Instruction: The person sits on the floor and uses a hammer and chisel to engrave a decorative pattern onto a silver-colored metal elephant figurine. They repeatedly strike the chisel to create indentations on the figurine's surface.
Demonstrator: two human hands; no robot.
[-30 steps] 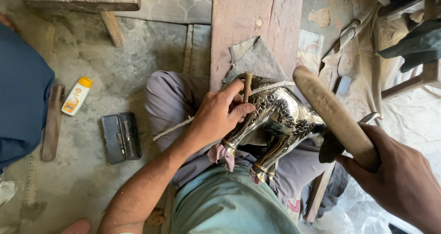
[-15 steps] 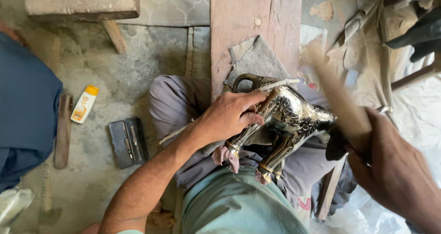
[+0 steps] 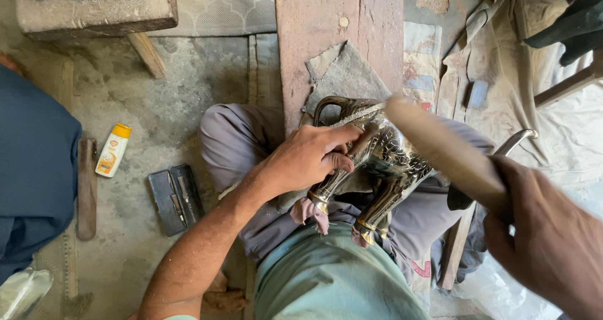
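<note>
Head view: left grip [image 3: 311, 160] clasps metal figurine [image 3: 389, 160], mallet [image 3: 443, 153] above.

A shiny metal animal figure [image 3: 383, 163] lies across the person's lap. The left hand [image 3: 311, 157] grips a small tool against the figure; the right hand [image 3: 553, 244] holds a wooden mallet [image 3: 446, 150] just above it.

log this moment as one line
left hand: grips punch on silver animal figure | right hand: holds wooden mallet, raised | figure: on lap
</note>
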